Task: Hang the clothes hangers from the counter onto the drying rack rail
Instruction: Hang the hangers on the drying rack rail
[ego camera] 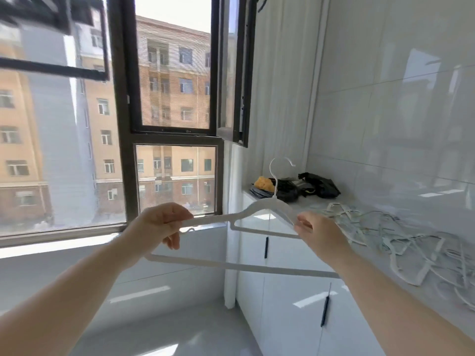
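Note:
I hold a white clothes hanger (259, 208) in the air in front of the window, hook up. My left hand (160, 226) is shut on its left shoulder end. My right hand (317, 233) is shut on its right shoulder. The hanger's bottom bar runs below both hands. A tangled pile of several more white hangers (401, 235) lies on the white counter (303, 205) at the right. No drying rack rail is in view.
Black bags (318, 187) and a yellow item (264, 183) sit at the counter's far end by the tiled wall. White cabinets with dark handles (325, 310) stand under the counter. A dark-framed window (177, 136) is ahead, one sash (231, 68) swung inward above the counter end.

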A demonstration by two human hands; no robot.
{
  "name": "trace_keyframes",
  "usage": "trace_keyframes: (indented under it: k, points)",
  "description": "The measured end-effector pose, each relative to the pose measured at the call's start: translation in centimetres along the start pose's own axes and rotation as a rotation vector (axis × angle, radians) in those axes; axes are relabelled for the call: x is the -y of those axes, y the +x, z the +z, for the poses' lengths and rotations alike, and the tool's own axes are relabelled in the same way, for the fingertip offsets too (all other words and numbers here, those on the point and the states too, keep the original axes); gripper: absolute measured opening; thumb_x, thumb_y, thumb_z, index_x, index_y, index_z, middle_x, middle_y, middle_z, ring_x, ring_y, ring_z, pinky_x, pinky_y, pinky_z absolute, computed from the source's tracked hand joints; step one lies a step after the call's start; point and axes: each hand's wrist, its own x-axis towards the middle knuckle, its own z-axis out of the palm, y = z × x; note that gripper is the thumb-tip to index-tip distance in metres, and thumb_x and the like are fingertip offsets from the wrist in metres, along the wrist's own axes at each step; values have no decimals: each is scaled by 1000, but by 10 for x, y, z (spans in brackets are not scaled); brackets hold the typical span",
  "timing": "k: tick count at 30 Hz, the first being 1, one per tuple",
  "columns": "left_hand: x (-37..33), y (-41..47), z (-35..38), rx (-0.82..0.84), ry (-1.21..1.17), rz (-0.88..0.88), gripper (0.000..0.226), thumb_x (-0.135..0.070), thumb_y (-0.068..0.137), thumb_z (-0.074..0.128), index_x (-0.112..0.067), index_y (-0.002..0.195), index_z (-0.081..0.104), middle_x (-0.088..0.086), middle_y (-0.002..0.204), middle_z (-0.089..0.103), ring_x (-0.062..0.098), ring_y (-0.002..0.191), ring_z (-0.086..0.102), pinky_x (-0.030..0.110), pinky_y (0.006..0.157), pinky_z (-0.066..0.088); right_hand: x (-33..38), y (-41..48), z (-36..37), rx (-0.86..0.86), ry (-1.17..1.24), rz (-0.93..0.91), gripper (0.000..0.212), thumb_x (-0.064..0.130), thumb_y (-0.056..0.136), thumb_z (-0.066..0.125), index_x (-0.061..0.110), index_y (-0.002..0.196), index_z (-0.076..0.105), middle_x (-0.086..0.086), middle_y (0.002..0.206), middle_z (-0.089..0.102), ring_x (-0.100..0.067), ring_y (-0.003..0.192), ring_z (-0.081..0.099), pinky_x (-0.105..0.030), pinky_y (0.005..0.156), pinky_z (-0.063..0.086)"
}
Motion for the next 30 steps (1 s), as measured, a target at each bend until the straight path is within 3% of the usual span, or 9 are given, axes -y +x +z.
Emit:
trace_keyframes:
  k: [4,8,11,13,16,21,24,28,30]
  points:
    - [3,-82,-85,-137,92,-102,27,7,86,49,-17,81,60,-5,47,65,5,33,53,14,39,45,97,-20,40,106,132,-155,13,18,91,52,10,94,61,-2,81,60,-18,76,54,-18,56,35]
    - [6,-151,-150,-121,418,-229,15,-17,88,55,-30,80,54,-8,63,65,0,36,52,14,43,43,195,-41,79,151,226,-302,17,16,91,52,4,95,64,-4,77,57,-18,69,48,-22,57,26]
    - [9,-194,-187,-109,698,-312,18,-30,91,49,-33,73,49,-13,65,63,-5,38,52,14,49,43,268,-63,107,188,266,-428,18,17,91,52,5,95,64,-7,83,60,-24,78,53,-23,60,25]
    - [10,-219,-209,-177,780,-329,22,-30,92,46,-33,70,49,-12,65,63,-5,38,53,14,51,43,314,-77,120,216,307,-518,19,20,91,51,7,98,64,-9,93,65,-26,88,58,-26,67,33]
    - [8,-254,-246,-342,862,-360,24,-32,91,47,-34,68,49,-12,63,64,-4,37,52,19,53,46,375,-89,136,252,366,-635,20,19,91,51,7,101,63,-10,99,65,-26,93,59,-31,78,42]
    - [1,-315,-324,-625,930,-443,24,-33,88,53,-37,64,50,-13,59,64,-3,35,50,18,47,38,484,-100,167,282,415,-858,23,22,93,47,13,108,61,-4,107,64,-23,97,58,-26,75,40]
    - [2,-338,-366,-729,966,-506,22,-33,88,54,-37,66,50,-13,58,64,-4,35,50,20,46,39,548,-100,187,246,369,-1030,27,24,96,39,16,114,56,-1,115,61,-24,103,57,-28,80,42]
    - [-2,-352,-426,-866,993,-535,16,-33,86,57,-35,71,52,-9,58,66,-1,32,49,14,40,37,628,-88,207,215,434,-1155,25,21,96,38,14,113,55,-3,114,62,-24,100,57,-25,71,36]
    - [-3,-354,-452,-928,1001,-533,16,-32,85,57,-35,71,51,-8,60,66,-1,32,50,13,39,35,663,-81,211,222,465,-1191,26,20,96,38,13,114,55,-4,114,62,-26,101,56,-27,73,39]
